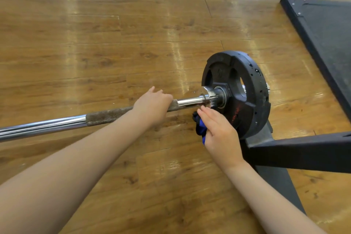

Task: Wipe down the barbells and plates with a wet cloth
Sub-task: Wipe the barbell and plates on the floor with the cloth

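Observation:
A chrome barbell (43, 125) with a rough knurled section runs from the left edge to a black rubber plate (252, 89) on its right end. My left hand (152, 104) grips the bar just left of the collar, fingers wrapped over the top. My right hand (218, 131) holds a blue cloth (200, 129) under its palm, fingers straight, against the lower inner face of the plate beside the collar. Most of the cloth is hidden under the hand.
The plate rests on a black metal stand (303, 152) whose beam runs off to the right. A dark mat (328, 30) lies at the upper right. Glossy wooden floor (114, 34) surrounds everything.

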The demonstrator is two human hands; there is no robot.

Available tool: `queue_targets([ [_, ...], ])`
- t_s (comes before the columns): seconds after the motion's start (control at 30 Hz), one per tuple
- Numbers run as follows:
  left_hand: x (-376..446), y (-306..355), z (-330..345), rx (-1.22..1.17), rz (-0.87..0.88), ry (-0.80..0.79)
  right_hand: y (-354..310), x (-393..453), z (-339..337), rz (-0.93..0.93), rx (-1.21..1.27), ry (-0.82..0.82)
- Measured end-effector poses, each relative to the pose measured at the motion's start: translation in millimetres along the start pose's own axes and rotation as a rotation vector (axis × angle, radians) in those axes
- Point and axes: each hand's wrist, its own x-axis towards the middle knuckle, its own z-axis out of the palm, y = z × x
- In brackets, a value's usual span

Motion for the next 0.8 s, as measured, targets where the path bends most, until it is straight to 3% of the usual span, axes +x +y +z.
queue_targets([
  [0.1,-6.1,5.7,3.7,0.107,-0.019,0.046,-14.9,20.4,6.6,-0.064,-0.009,0.051],
  [0.27,-13.6,9.2,10.5,0.17,-0.095,0.152,-23.7,40.0,30.3,-0.098,-0.065,-0.016],
  [0.43,-8.4,10.3,10.2,0.149,-0.088,0.105,-15.1,22.8,24.2,0.006,-0.196,-0.006],
  [0.57,-9.2,9.9,9.2,0.129,-0.088,0.104,-29.0,37.0,33.1,-0.082,-0.135,-0.031],
  [0.8,-8.7,9.0,11.0,0.123,-0.069,0.116,-11.7,16.8,9.6,-0.06,-0.274,-0.065],
])
